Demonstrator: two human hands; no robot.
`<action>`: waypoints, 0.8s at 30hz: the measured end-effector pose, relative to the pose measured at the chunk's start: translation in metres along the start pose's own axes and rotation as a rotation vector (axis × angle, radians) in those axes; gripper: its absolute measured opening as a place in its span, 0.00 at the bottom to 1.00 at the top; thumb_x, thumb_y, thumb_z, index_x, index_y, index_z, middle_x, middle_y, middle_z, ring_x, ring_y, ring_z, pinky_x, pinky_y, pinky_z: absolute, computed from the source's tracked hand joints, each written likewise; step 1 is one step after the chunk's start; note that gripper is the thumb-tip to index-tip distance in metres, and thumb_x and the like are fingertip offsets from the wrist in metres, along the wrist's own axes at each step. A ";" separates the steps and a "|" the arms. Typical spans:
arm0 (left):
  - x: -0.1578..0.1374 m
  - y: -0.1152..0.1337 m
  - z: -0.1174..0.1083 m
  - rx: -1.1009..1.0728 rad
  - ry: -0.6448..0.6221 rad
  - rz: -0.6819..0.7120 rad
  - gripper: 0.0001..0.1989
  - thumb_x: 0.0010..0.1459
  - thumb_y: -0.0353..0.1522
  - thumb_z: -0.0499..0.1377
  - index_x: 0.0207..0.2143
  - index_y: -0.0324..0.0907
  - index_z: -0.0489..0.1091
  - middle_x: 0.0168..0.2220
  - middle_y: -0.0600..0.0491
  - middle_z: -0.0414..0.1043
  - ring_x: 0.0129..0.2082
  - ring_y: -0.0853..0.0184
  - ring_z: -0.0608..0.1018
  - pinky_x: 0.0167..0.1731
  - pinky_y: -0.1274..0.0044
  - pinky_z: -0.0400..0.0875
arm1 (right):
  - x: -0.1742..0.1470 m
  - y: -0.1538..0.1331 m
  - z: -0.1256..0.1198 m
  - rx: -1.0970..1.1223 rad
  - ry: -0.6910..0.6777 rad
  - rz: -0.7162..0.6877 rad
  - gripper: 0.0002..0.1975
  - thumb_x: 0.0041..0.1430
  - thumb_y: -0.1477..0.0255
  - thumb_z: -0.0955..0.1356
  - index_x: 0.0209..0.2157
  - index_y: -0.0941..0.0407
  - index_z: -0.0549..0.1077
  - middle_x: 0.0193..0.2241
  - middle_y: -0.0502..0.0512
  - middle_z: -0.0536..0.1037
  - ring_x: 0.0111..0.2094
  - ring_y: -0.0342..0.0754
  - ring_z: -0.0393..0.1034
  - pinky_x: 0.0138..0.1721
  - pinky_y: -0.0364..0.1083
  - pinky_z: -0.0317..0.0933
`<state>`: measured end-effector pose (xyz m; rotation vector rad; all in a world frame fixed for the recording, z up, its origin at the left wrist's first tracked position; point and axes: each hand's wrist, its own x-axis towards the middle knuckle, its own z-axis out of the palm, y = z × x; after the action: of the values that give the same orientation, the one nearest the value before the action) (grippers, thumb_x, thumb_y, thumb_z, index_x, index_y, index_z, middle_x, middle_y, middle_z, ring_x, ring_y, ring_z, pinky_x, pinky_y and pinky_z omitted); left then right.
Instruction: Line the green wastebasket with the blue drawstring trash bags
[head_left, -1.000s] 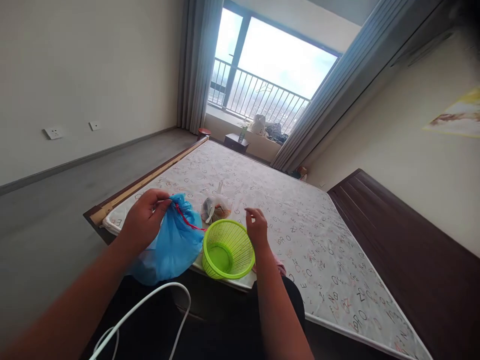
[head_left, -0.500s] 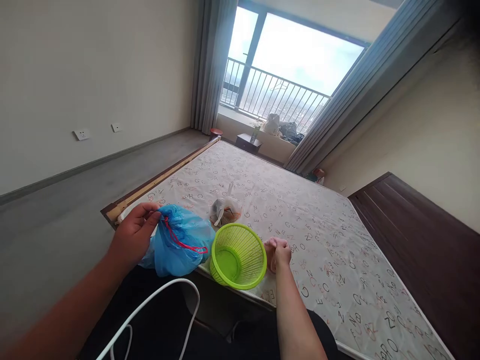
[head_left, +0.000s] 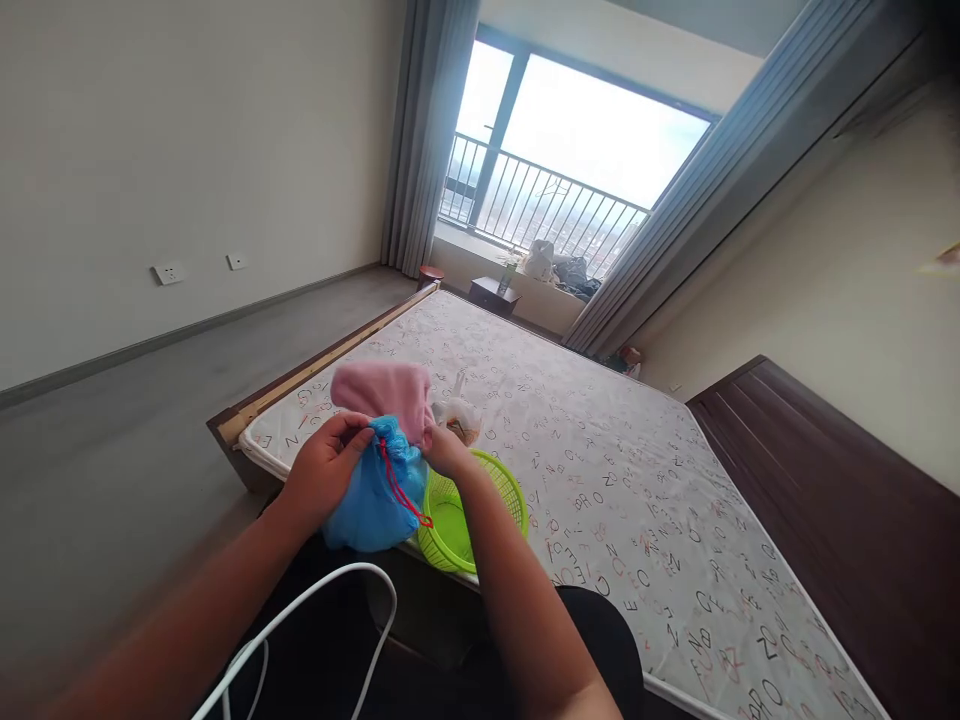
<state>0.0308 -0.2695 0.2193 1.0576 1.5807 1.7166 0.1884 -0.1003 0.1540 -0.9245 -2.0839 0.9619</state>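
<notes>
My left hand pinches the gathered top of a blue plastic drawstring bag with a red cord. The bag hangs at the mattress's near edge. My right hand is closed on a pink cloth, which spreads out above and behind the bag's mouth. Under my right forearm stands a green plastic basket, partly hidden by the arm; the part of its inside that shows holds nothing. Just beyond the right hand lies a knotted clear plastic bag with contents I cannot make out.
A bare mattress printed with letters lies before me on a wooden bed frame. A dark headboard stands at the right. A white cable loops across my lap. Beyond the bed are a small nightstand and bags on the windowsill.
My right hand has moved left across the basket, bringing the pink cloth from the basket's right side to the blue bag. My left hand and the bag have shifted slightly right.
</notes>
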 end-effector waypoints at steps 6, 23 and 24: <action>-0.001 -0.010 -0.002 0.086 -0.014 -0.004 0.27 0.54 0.55 0.67 0.41 0.42 0.76 0.40 0.48 0.81 0.42 0.57 0.81 0.46 0.67 0.77 | -0.051 -0.055 0.008 0.192 0.099 0.029 0.11 0.69 0.65 0.66 0.45 0.53 0.78 0.41 0.55 0.81 0.38 0.48 0.76 0.39 0.46 0.69; 0.003 -0.028 0.000 0.506 -0.072 0.168 0.18 0.61 0.50 0.61 0.33 0.45 0.75 0.34 0.51 0.79 0.36 0.60 0.78 0.41 0.71 0.72 | -0.062 -0.058 -0.039 -0.051 0.283 0.001 0.07 0.65 0.68 0.68 0.33 0.52 0.77 0.32 0.52 0.80 0.36 0.50 0.72 0.43 0.48 0.66; 0.005 -0.032 -0.003 0.528 -0.101 0.172 0.18 0.61 0.50 0.60 0.34 0.45 0.76 0.35 0.50 0.79 0.37 0.59 0.79 0.41 0.71 0.72 | -0.063 -0.053 -0.040 -0.066 0.288 0.015 0.07 0.65 0.68 0.67 0.33 0.52 0.77 0.32 0.52 0.80 0.36 0.50 0.72 0.43 0.48 0.65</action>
<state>0.0228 -0.2622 0.1891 1.5441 1.9786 1.3457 0.2364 -0.1622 0.2020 -1.0477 -1.8755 0.7227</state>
